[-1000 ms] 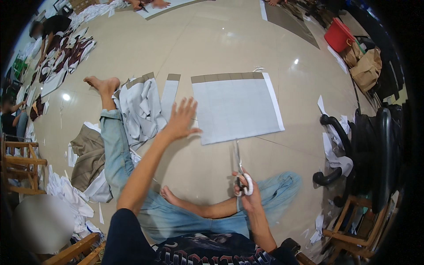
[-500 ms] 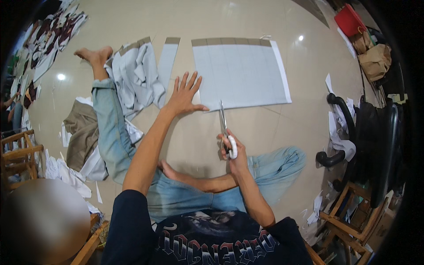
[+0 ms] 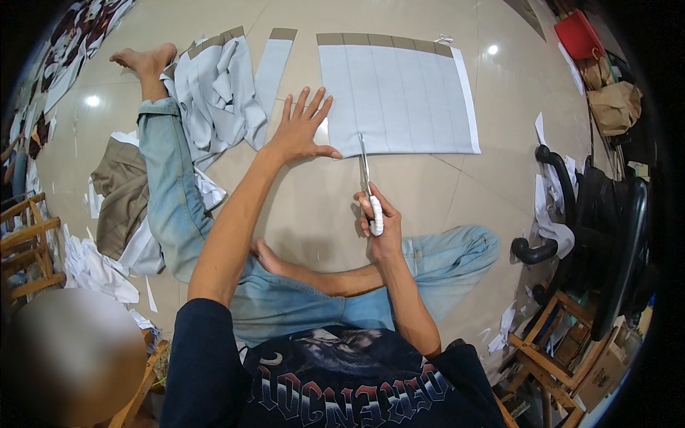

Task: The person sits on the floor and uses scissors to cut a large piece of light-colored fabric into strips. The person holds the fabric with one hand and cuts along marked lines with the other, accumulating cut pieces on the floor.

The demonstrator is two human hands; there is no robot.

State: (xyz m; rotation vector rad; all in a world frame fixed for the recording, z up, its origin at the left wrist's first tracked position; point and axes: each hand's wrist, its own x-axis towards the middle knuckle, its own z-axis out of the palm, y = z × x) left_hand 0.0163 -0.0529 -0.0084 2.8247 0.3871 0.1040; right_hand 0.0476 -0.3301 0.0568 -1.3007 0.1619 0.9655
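A pale grey cloth panel [image 3: 399,93] lies flat on the floor in front of me, with faint lengthwise lines, a brown band along its far end and a white strip down its right side. My left hand [image 3: 301,130] is spread at the panel's near left corner, thumb on the edge. My right hand [image 3: 382,217] grips scissors [image 3: 366,167] with white-wrapped handles. Their blades point away from me and reach over the panel's near edge, right of my left thumb. Left of the panel lie a narrow cut strip [image 3: 275,78] and a crumpled heap of similar cloth [image 3: 214,100].
My outstretched leg [image 3: 171,185] borders the heap on the left, beside brown cloth [image 3: 121,200] and white scraps [image 3: 96,267]. A black chair [image 3: 606,221], a wooden frame [image 3: 556,357], a paper bag [image 3: 614,107] and a red container [image 3: 578,36] stand at right.
The scissors have gone farther in past the panel's near edge, and their blades look closer together. My left hand stays at the corner. The whole view has shifted slightly.
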